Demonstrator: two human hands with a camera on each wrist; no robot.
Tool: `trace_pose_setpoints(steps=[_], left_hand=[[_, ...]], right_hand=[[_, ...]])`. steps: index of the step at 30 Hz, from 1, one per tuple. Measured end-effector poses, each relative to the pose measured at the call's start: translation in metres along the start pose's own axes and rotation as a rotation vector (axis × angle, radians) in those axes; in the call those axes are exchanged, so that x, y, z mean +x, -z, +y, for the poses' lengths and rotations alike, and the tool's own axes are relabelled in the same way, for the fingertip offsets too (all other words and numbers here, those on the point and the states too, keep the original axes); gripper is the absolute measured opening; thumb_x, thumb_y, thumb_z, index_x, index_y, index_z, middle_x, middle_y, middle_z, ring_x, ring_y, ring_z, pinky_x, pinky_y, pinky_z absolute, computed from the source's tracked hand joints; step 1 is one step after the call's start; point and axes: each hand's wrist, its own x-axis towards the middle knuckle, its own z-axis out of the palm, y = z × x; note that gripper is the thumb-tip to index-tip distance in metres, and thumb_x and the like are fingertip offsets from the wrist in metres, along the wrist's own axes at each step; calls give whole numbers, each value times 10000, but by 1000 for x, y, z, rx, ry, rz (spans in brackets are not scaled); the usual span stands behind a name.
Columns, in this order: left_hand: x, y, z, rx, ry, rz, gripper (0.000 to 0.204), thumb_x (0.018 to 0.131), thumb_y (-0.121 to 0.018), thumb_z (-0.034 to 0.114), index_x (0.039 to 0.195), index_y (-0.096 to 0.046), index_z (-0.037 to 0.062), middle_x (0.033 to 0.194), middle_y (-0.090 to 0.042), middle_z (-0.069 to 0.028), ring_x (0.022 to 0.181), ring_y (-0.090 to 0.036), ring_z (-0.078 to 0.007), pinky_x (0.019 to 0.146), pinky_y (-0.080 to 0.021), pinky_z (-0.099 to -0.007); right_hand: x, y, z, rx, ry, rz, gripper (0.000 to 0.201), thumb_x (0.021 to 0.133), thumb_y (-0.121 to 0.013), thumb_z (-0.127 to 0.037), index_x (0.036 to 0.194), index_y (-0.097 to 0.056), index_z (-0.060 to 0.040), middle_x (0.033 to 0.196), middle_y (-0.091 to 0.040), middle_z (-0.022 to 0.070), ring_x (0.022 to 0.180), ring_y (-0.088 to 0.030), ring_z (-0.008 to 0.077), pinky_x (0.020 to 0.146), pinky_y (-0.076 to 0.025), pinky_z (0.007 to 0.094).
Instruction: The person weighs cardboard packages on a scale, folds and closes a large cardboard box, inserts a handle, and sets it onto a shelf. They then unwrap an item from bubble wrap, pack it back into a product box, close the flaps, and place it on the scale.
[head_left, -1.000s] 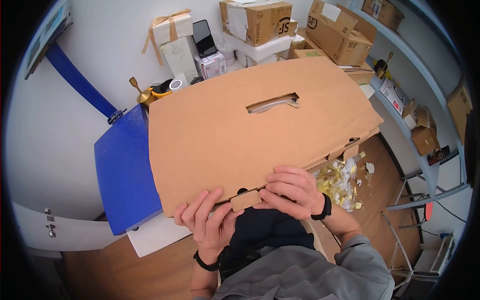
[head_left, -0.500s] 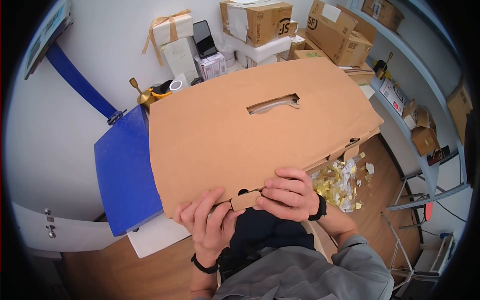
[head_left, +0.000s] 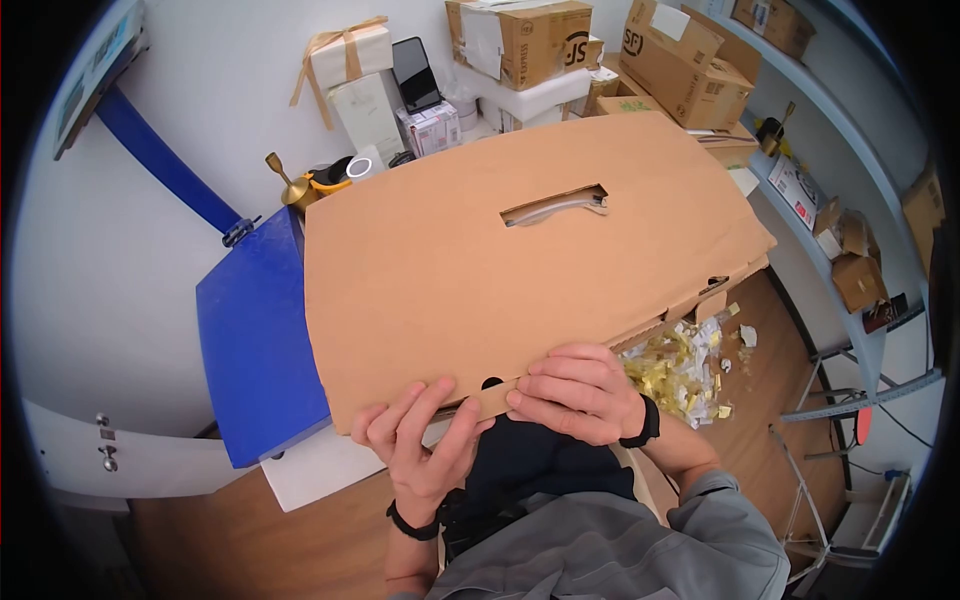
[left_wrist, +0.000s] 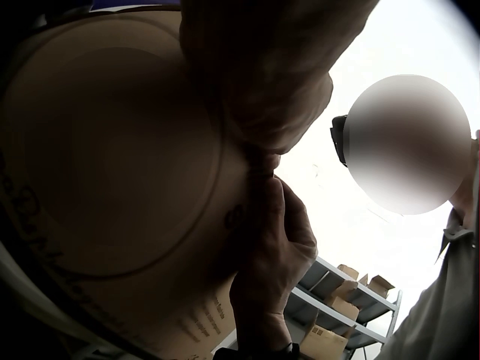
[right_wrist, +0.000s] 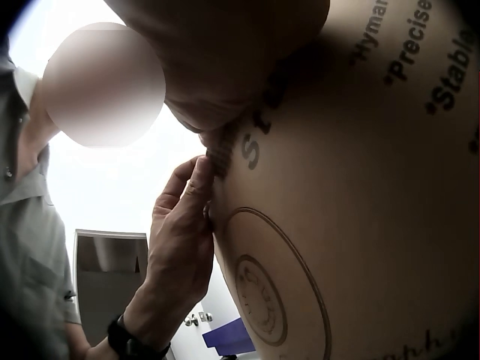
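Note:
A large flat brown cardboard box [head_left: 430, 290] fills the middle of the head view, with a handle slot [head_left: 553, 206] in its top face. On its near edge is a small cardboard tab [head_left: 490, 402] beside a dark round notch. My left hand [head_left: 420, 440] grips this edge left of the tab, fingers on top and thumb at the tab. From the right, my right hand [head_left: 585, 395] holds the edge, fingertips over the tab's end. Both wrist views show printed lettering on the box's underside [right_wrist: 375, 195], with the opposite hand's thumb at the edge.
A blue panel [head_left: 255, 340] stands left of the box. Behind are shipping cartons [head_left: 540, 45], a ribboned white box [head_left: 350, 55] and a brass holder [head_left: 297, 190]. Wrapping scraps [head_left: 680, 370] lie on the floor at right, near a metal shelf [head_left: 840, 250].
The tab has turned up towards the box's edge and shows a narrower face. My right fingertips have moved slightly left onto it. The head view has shifted a little.

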Motion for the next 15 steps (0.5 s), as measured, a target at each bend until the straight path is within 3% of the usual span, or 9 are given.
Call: trace_pose_setpoints(steps=[11, 15], left_hand=[[4, 3, 5, 81, -14, -61, 195, 914, -813, 387, 1057, -760, 265, 1257, -706, 3, 1159, -568, -200, 981, -363, -435], [3, 0, 7, 76, -9, -11, 194, 933, -796, 383, 1065, -759, 246, 1246, -698, -52, 1164, -569, -231, 1011, -388, -460]], right_hand=[[11, 8, 0, -45, -25, -69, 222, 802, -842, -180, 997, -779, -93, 996, -699, 9, 958, -664, 195, 858, -538, 347], [12, 8, -1, -70, -30, -71, 235, 802, -846, -192, 1009, -779, -102, 992, -684, 4, 950, -654, 190, 849, -519, 348]])
